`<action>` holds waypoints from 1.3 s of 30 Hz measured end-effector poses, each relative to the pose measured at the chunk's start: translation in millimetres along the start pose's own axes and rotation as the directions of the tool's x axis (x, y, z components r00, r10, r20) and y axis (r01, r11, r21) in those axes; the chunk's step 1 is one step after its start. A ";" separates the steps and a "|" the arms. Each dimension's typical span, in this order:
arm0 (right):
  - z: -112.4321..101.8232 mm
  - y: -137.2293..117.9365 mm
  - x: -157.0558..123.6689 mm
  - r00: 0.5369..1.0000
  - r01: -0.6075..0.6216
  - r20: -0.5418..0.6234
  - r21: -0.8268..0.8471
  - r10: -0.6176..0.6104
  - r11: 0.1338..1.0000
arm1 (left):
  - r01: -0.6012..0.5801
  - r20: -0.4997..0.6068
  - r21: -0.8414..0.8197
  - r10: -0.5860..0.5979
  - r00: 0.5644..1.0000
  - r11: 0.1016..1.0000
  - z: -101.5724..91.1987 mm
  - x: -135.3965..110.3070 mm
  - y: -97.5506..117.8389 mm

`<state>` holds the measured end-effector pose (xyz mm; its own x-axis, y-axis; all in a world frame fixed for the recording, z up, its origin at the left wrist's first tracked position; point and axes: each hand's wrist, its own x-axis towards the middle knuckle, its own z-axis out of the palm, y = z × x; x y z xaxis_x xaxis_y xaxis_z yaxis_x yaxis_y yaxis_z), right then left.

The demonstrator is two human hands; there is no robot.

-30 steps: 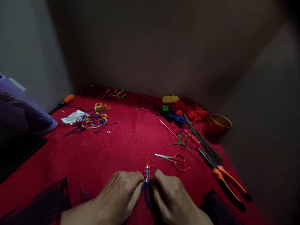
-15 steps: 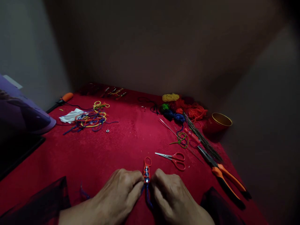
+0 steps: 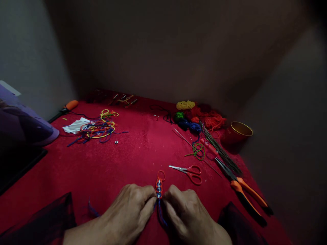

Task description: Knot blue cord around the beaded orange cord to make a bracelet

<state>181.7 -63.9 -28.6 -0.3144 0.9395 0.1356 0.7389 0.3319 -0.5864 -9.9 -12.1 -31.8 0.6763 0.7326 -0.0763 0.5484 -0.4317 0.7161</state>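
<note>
A small knotted cord band (image 3: pixel 158 189), orange and blue with white beads down its middle, lies between my hands with an orange loop (image 3: pixel 161 175) at its far end. Blue cord tails (image 3: pixel 161 216) hang from its near end. My left hand (image 3: pixel 135 207) is closed in a pinch at the band's lower left, on a cord mostly hidden by the fingers. Closed the same way, my right hand (image 3: pixel 185 209) pinches at the lower right, its cord also largely hidden. Scissors (image 3: pixel 187 173) with red handles lie just beyond my right hand.
Orange-handled pliers (image 3: pixel 246 194), a bundle of thin sticks (image 3: pixel 219 148) and a long needle-like rod (image 3: pixel 190 144) lie right. Yarn balls (image 3: pixel 186 105) and a gold-rimmed cup (image 3: pixel 241 130) stand behind. Tangled cords (image 3: pixel 98 128) and a small ring (image 3: pixel 116 142) lie left.
The lower end of the band has shifted slightly left, and my right hand has come a little closer to it. Both hands stay closed.
</note>
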 end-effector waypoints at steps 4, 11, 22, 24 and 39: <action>3.8 2.6 -1.0 1.000 0.005 -0.002 -0.017 -0.005 1.000 | 0.008 0.026 0.007 -0.008 1.000 1.000 -3.7 3.4 2.4; -4.1 2.7 1.6 0.991 -0.071 0.113 0.022 0.068 0.997 | 0.118 0.114 0.111 -0.131 0.985 0.987 -10.4 11.7 21.5; -6.7 4.8 3.4 0.993 -0.114 0.035 -0.016 0.114 0.993 | -0.226 0.000 0.109 0.227 0.974 0.968 -3.6 14.3 2.9; -7.1 3.9 3.7 0.996 -0.083 -0.023 -0.081 0.081 0.993 | -0.231 -0.015 0.121 0.234 0.972 0.965 -2.9 16.3 2.1; -11.7 -10.8 -13.7 0.972 -0.041 0.209 -0.316 0.112 0.948 | -0.246 -0.043 0.171 0.257 0.966 0.954 -2.0 13.2 2.2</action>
<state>184.9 -79.4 -14.7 -0.3470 0.9325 -0.1005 0.9018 0.3023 -0.3088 -0.7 -2.3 -29.9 0.7727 0.6191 0.1400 0.4406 -0.6820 0.5838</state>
